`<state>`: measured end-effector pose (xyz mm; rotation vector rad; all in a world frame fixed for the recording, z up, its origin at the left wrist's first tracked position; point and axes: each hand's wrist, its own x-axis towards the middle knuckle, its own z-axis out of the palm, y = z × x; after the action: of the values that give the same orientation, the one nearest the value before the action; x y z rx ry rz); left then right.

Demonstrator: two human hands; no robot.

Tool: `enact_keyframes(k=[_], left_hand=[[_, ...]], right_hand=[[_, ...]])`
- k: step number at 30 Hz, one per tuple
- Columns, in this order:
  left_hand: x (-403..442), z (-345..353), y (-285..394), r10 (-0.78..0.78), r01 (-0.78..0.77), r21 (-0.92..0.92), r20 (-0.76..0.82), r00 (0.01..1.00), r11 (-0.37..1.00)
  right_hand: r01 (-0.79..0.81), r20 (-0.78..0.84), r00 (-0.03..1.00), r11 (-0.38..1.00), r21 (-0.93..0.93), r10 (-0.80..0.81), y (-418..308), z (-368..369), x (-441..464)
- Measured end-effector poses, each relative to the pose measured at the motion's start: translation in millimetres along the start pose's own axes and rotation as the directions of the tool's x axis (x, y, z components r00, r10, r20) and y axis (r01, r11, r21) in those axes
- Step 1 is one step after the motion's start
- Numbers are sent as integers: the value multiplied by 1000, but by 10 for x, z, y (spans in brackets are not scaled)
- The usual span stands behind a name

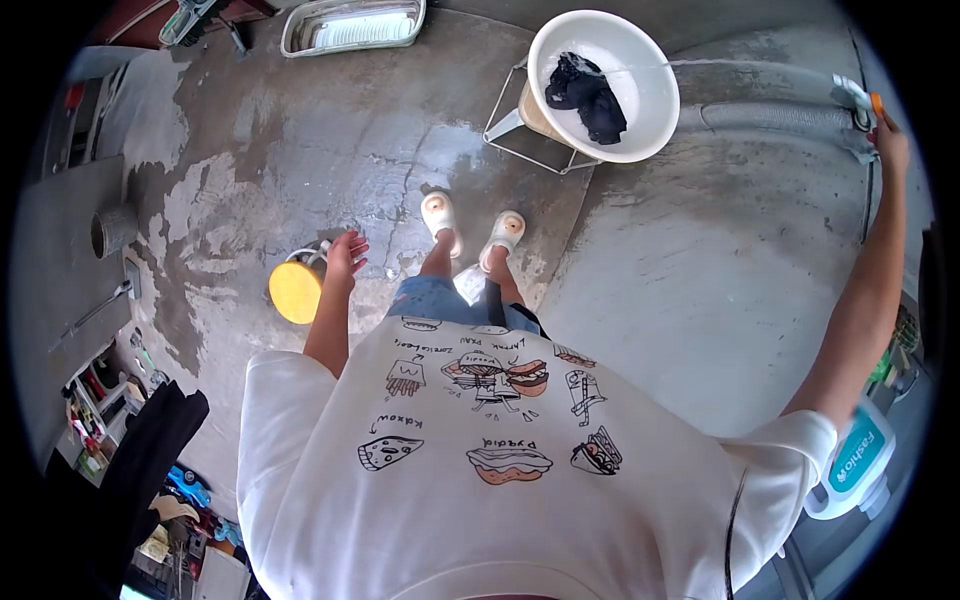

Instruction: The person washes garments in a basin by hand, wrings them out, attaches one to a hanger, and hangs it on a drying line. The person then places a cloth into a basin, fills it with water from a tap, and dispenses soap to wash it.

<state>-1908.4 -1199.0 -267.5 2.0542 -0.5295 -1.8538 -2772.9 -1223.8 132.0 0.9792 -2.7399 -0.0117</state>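
Observation:
My right hand [888,142] reaches far out to the right, with its fingers on the orange handle [877,105] of a white tap [852,92]. A thin stream of water [745,66] runs from the tap into a white basin [655,95]. Inside the basin lies a dark, bunched-up piece of cloth [588,98]. My left hand [345,255] hangs at my side, fingers apart and holding nothing. Close to it stands a stool with a round yellow seat [296,292].
A metal-framed stand [545,158] supports the basin. A grey corrugated hose [775,118] runs along the wall side. A pale rectangular tub [352,28] lies on the wet concrete floor [340,150]. A detergent bottle [852,462] is by my right arm; cluttered shelves [100,400] stand at left.

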Motion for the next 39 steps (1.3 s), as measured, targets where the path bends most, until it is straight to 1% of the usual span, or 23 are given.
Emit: enact_keyframes(k=[1, 2, 3, 4, 5, 7, 8, 9, 10, 12, 15, 18, 23, 27, 29, 30, 32, 35, 39], left_hand=[[-13, 58, -18, -9, 9, -1, -19, 1000, 1000], [-66, 122, -24, -15, 15, -1, -47, 999, 1000], [-109, 166, -62, -5, 5, -6, -40, 999, 1000], [-138, 191, -133, -11, 12, 6, -43, 999, 1000], [-159, 207, -215, -16, 17, 17, -46, 999, 1000], [-182, 273, -396, -2, 1, -8, -41, 999, 1000], [-249, 322, -452, -26, 24, -29, -58, 998, 999], [-310, 362, -506, -52, 49, -48, -75, 996, 998], [-342, 393, -571, -39, 35, -52, -75, 996, 998], [-377, 433, -704, -77, 73, -55, -92, 993, 996], [-451, 464, -829, -59, 53, -83, -73, 996, 995], [-480, 504, -869, -55, 48, -85, -83, 995, 995], [-620, 568, -834, -22, 8, -116, -120, 993, 993], [-664, 532, -882, -38, 22, -140, -119, 992, 990], [-675, 533, -929, -42, 18, -171, -137, 990, 985], [-663, 509, -983, -31, 6, -193, -124, 992, 981], [-714, 508, -1027, -38, 10, -214, -126, 991, 977], [-731, 463, -1156, -41, 12, -242, -112, 993, 970], [-643, 400, -1330, -127, 81, -283, -149, 981, 956]], right_hand=[[-17, -46, 999, 995, -103, 13, -155, -38, -100], [-29, -69, 997, 997, -74, 24, -194, -32, -110], [-39, -89, 995, 998, -43, 35, -235, -33, -122], [-80, -44, 996, 996, -33, 78, -355, -75, -200], [-76, -128, 990, 992, -103, 63, -484, -96, -307], [-73, -167, 985, 990, -120, 52, -652, -177, -450], [-75, -181, 982, 991, -108, 55, -719, -192, -477], [-100, -185, 979, 990, -99, 80, -775, -200, -494], [-124, -187, 977, 988, -91, 106, -818, -214, -496], [-136, -182, 976, 987, -82, 119, -861, -221, -467], [-158, -170, 975, 985, -67, 145, -934, -271, -515], [-140, -125, 983, 989, -43, 134, -974, -295, -537], [-188, -220, 956, 981, 57, 195, -1068, -297, -577], [-169, -185, 966, 982, 87, 183, -1131, -293, -539], [-237, -182, 947, 957, 168, 266, -1198, -273, -490], [-241, -181, 945, 955, 173, 271, -1251, -262, -473], [-394, -260, 854, 886, 244, 451, -1356, -223, -475], [-422, -299, 810, 856, 299, 504, -1435, -146, -476], [-442, -260, 796, 818, 368, 547, -1505, -109, -401]])
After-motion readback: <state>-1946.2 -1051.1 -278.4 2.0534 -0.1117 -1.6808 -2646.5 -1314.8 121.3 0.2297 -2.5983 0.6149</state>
